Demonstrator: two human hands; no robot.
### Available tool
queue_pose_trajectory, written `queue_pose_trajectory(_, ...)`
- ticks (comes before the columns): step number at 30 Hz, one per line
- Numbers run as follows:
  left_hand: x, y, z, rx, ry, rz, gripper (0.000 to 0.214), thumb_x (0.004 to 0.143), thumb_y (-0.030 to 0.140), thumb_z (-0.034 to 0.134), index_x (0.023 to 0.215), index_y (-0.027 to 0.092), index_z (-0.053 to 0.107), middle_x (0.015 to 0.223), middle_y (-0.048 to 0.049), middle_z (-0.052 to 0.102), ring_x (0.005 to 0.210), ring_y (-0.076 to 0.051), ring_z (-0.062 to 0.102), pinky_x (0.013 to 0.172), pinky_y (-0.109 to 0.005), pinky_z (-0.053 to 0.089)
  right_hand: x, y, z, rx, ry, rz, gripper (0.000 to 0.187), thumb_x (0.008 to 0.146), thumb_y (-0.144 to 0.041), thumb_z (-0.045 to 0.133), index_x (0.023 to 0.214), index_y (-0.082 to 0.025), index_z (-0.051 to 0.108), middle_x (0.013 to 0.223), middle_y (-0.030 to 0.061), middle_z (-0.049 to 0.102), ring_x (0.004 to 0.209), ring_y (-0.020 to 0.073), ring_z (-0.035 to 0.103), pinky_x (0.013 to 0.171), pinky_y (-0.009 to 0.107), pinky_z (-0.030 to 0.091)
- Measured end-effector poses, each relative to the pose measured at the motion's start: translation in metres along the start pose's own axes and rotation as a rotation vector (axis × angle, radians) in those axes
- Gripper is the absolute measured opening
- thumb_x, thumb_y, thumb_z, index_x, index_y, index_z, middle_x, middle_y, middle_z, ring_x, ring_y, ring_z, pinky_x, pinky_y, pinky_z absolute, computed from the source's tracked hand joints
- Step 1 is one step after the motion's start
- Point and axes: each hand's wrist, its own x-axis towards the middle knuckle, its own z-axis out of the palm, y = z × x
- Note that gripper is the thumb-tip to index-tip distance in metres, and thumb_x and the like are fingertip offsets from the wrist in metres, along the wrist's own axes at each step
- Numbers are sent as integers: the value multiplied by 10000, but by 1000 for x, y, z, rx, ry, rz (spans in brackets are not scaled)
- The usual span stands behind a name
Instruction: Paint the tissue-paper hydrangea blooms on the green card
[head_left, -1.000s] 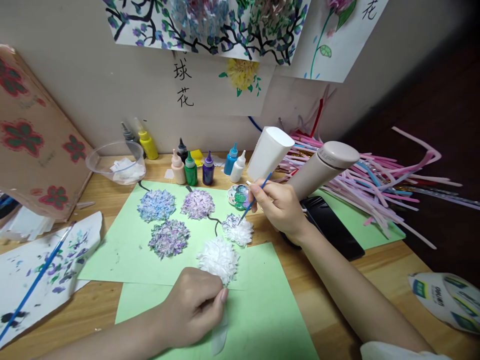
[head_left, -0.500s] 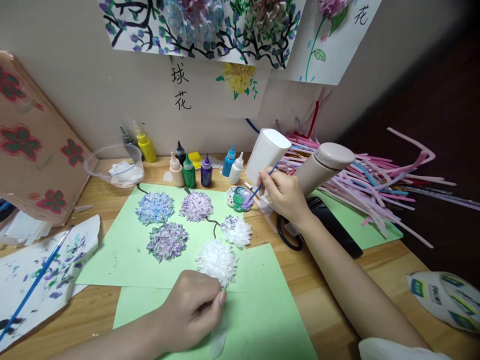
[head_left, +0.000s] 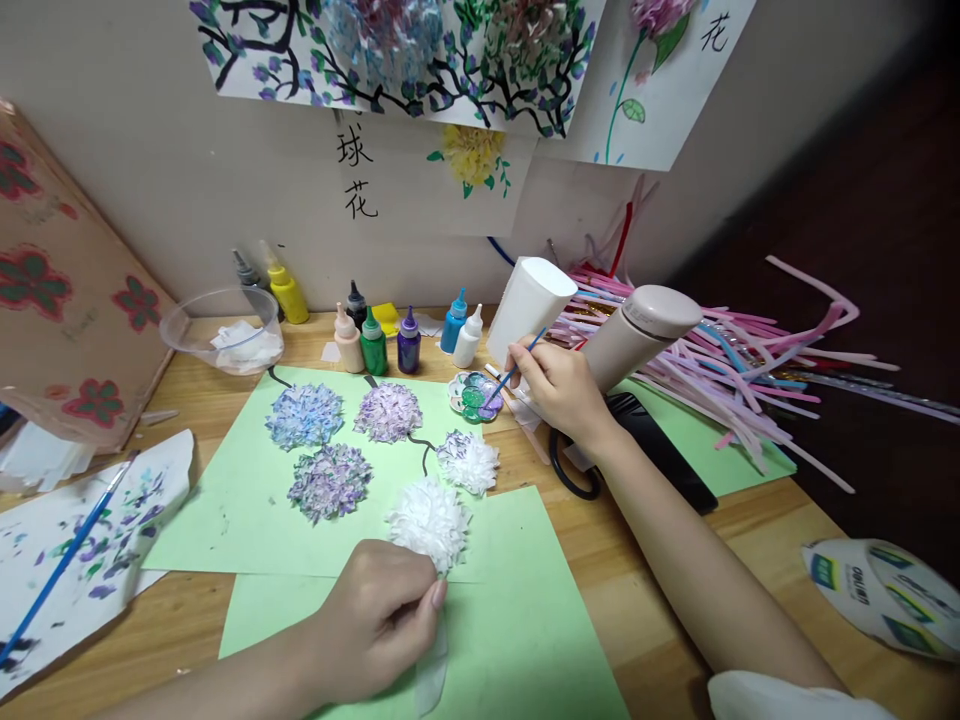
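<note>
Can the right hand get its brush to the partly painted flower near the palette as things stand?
Probably yes: the right hand holds the brush at the palette, the partly painted flower lies close beside it, nothing between; the left hand is well clear.

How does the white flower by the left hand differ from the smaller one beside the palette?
The near flower, by the left hand, is plain white; the small flower, beside the palette, has purple dabs on its far side. The near one looks bigger and sits at the fingertips; the small one lies apart from both hands, by a painted stem. Both are fluffy, on green paper.
</note>
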Motion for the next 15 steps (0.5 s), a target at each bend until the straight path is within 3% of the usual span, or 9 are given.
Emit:
queue_pose_trajectory(12, -1, 0, 1, 3, -10, -6, 315, 843, 49, 369, 665, 216, 170, 552, 57, 189, 450, -100, 205, 467, -254, 189, -1, -2, -1, 14, 35, -17, 369, 944, -371, 379, 679, -191, 562, 657, 21, 615, 644, 140, 589, 658, 255, 413)
queue_pose_trajectory(15, -1, 0, 1, 10, -8, -5, 315, 839, 50, 372, 659, 216, 174, 550, 58, 189, 448, -100, 201, 465, -257, 189, -1, 0, 0, -6, -11, -29, 364, 941, -373, 383, 678, -193, 560, 640, 19, 609, 632, 145, 586, 646, 261, 417)
